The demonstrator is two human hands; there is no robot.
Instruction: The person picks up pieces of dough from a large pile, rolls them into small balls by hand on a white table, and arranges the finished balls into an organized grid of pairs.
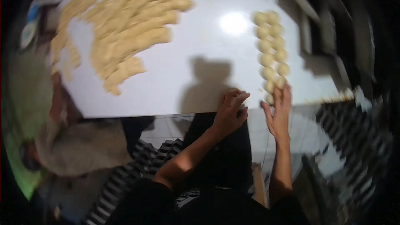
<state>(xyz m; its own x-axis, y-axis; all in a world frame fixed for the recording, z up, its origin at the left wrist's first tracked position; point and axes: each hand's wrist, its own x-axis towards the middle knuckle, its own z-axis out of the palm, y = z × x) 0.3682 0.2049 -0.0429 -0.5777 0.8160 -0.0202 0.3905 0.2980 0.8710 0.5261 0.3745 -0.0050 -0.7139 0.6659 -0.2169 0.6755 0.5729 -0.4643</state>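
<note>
My right hand (281, 112) reaches over the near end of a double row of round dough balls (266, 59), its fingertips at the nearest balls. To its left, my left hand (232, 109) hovers at the near edge of the white table (162, 81), fingers curled and partly spread; whatever lies under its palm is hidden. Many dough pieces (134, 28) lie in long, touching rows across the left part of the table, well away from both hands.
Another person (84, 150) stands at the table's left end, one hand by the dough there. Dark metal pans (325, 31) are piled at the right edge. Ridged dark stacks (359, 140) stand below on the tiled floor (168, 128), on both sides of me.
</note>
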